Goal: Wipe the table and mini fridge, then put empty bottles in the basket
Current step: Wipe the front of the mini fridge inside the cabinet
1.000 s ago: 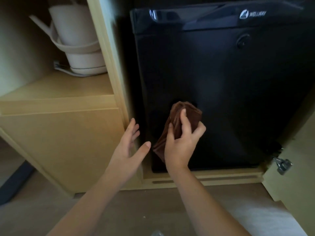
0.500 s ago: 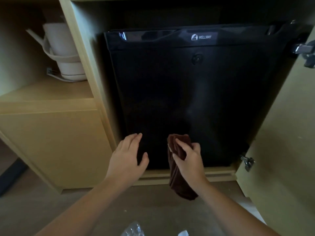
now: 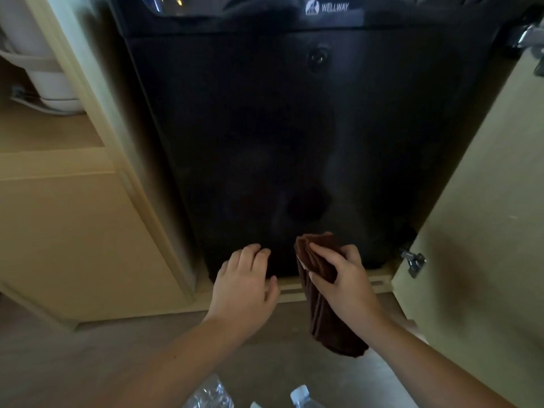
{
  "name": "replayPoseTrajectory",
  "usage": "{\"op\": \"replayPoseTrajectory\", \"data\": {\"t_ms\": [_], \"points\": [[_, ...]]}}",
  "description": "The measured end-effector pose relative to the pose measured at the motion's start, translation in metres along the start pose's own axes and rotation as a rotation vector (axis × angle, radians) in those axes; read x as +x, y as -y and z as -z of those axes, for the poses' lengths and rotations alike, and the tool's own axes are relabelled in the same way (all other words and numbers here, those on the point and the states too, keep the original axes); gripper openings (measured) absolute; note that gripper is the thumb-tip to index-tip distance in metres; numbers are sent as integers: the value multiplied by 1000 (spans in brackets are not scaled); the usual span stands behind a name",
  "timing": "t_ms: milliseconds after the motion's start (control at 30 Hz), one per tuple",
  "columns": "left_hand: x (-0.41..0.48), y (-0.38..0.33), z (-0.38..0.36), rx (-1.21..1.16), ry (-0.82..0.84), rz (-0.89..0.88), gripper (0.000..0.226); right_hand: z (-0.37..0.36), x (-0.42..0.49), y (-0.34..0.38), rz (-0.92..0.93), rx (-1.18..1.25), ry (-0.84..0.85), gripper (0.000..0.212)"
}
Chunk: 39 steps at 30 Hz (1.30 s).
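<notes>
While I wipe the mini fridge low | right hand clamps brown cloth | left hand loose, empty | next: likely the bottles.

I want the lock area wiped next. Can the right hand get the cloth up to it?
Probably yes: the right hand holds the cloth low on the fridge door, and nothing blocks the lock.

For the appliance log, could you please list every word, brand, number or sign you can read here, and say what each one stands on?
"WELLWAY", in pale capitals beside a small logo mark: on the top band of the black mini fridge door.
The logo mark itself: a small emblem, too small to read any letter in it.
Round fitting lower on the door: no readable marking.
Nothing else readable: the brown cloth bears no visible text.
</notes>
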<state>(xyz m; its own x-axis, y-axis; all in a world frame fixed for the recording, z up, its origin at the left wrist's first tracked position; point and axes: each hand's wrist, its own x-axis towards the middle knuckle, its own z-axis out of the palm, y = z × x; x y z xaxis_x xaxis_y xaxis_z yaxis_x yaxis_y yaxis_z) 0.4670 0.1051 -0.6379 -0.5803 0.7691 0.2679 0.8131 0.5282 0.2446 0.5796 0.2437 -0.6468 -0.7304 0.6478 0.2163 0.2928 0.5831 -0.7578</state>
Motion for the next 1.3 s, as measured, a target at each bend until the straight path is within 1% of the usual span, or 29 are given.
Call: {"op": "replayPoseTrajectory", "data": {"t_ms": [100, 267, 333, 433, 533, 667, 800, 867, 1000, 1100, 1167, 1300], "points": [[-2, 8, -9, 10, 18, -14, 51, -7, 4, -2, -15, -6, 1, 49], [2, 18, -9, -55, -41, -8, 46, -23, 6, 6, -61, 30, -10, 47], [-5, 19, -7, -132, -55, 59, 44, -28, 1, 12, -99, 58, -7, 46], [-33, 13, 3, -273, 13, 182, 45, -29, -10, 28, -160, 63, 27, 45], [-55, 10, 29, -304, 43, 230, 44, -23, -23, 53, -208, 97, 73, 45], [-64, 5, 86, -274, 26, 293, 44, -1, -40, 99, -285, 103, 183, 46], [-84, -6, 147, -385, 125, 435, 40, 31, -48, 154, -303, 46, 396, 49], [-93, -7, 176, -367, 155, 451, 38, 45, -51, 184, -300, 32, 463, 51], [-98, -13, 251, -362, 143, 483, 31, 83, -54, 247, -332, 31, 484, 48], [-92, -24, 304, -408, 145, 474, 34, 112, -48, 290, -327, -16, 508, 48], [-88, -33, 339, -426, 110, 477, 33, 132, -43, 317, -304, -27, 522, 49], [-76, -53, 406, -416, 71, 512, 30, 174, -32, 365, -302, 1, 485, 48]]}}
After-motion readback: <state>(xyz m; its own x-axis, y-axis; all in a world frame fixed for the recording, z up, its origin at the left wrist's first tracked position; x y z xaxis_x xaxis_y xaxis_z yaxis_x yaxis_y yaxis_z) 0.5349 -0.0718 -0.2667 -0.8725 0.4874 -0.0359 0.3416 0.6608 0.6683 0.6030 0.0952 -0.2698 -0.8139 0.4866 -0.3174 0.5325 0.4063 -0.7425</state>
